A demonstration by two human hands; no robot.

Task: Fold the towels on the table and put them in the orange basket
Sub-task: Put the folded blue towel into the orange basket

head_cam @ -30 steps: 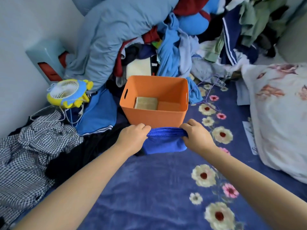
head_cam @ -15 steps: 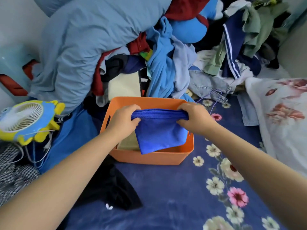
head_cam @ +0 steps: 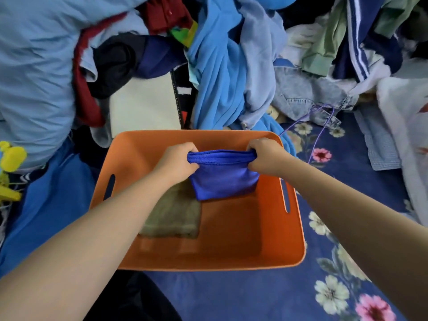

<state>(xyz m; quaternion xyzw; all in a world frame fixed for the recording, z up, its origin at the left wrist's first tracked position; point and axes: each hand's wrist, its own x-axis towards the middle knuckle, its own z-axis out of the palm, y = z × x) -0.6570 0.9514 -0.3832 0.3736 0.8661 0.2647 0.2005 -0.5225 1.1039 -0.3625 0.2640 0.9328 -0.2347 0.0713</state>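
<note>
A folded blue towel [head_cam: 223, 177] hangs inside the orange basket [head_cam: 294, 249], over its right half. My left hand [head_cam: 177, 162] grips the towel's upper left corner and my right hand [head_cam: 264, 155] grips the upper right corner, both fists curled round the hem. A folded olive-brown towel [head_cam: 176, 214] lies flat on the basket floor at the left, partly under my left forearm. The blue towel's lower edge hangs just above the basket floor; whether it touches I cannot tell.
A big heap of clothes [head_cam: 222, 66] rises right behind the basket. A dark blue flowered blanket [head_cam: 347, 181] covers the surface. A white flowered pillow [head_cam: 407, 126] lies at the right. A yellow toy fan [head_cam: 9, 163] and a black garment [head_cam: 129, 300] sit at the left and near edge.
Both hands carried the blue towel from in front of the basket up over its rim and down inside it. The camera moved closer over the basket.
</note>
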